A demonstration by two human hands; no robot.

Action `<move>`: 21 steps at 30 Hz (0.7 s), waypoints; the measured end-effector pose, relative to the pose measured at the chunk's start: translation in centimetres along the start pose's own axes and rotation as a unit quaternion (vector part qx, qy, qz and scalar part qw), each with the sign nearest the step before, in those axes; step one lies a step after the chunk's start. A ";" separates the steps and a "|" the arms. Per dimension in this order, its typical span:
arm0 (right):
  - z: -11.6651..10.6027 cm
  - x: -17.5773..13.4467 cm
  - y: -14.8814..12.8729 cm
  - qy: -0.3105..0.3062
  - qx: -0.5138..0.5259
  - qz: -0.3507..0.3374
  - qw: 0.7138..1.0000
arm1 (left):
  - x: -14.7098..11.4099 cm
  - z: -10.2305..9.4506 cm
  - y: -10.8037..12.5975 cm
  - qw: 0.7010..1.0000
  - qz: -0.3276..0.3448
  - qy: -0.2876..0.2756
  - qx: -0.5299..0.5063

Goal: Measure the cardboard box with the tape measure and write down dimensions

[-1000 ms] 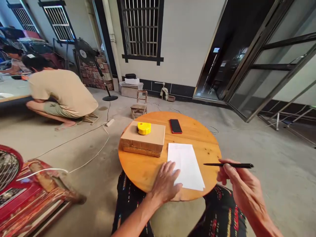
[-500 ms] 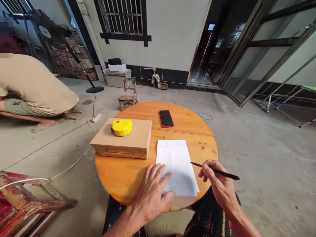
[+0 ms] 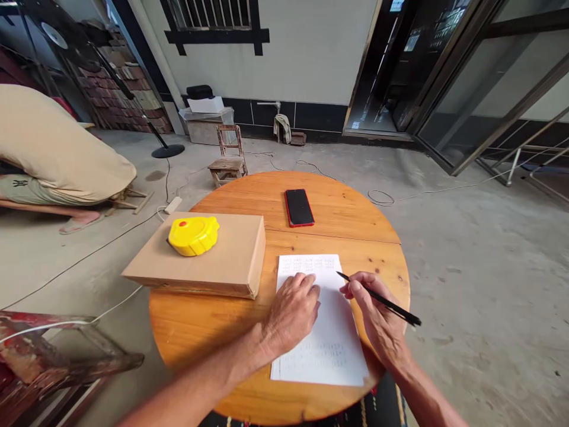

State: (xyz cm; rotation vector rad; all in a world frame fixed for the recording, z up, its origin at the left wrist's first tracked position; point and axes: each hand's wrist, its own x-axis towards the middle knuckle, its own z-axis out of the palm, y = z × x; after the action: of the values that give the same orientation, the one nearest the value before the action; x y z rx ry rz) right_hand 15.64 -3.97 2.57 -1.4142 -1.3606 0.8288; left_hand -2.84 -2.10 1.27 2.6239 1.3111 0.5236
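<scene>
Pen (image 3: 392, 306) gripped by the right hand's fingers (image 3: 363, 293) seems poised for writing, needing steady paper (image 3: 333, 323), lower centre, under the left hand (image 3: 293, 311), curled but empty.

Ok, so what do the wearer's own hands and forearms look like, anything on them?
The left hand and right hand are bare: no glove, watch or bracelet shows. No sleeve shows on either forearm. Black cloth with red and yellowish marks shows at the bottom edge.
</scene>
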 end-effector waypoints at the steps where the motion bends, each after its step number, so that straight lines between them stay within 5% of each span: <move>1: 0.0 0.1 0.0 -0.004 0.001 -0.004 1.000 | 0.0 0.2 0.1 1.000 -0.005 0.000 -0.002; 13: 2.6 3.7 -0.6 -0.023 -0.011 -0.024 0.999 | -0.3 1.1 -0.2 1.000 -0.010 0.009 0.006; 21: 5.0 7.6 1.2 -0.137 -0.026 -0.068 0.988 | -0.6 1.1 -0.2 1.000 -0.016 -0.001 -0.019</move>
State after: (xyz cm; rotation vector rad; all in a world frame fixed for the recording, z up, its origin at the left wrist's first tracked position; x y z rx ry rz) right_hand 12.42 4.48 1.00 -1.2630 -1.6786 0.9292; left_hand -2.91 -2.44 0.02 2.5684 1.3264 0.5356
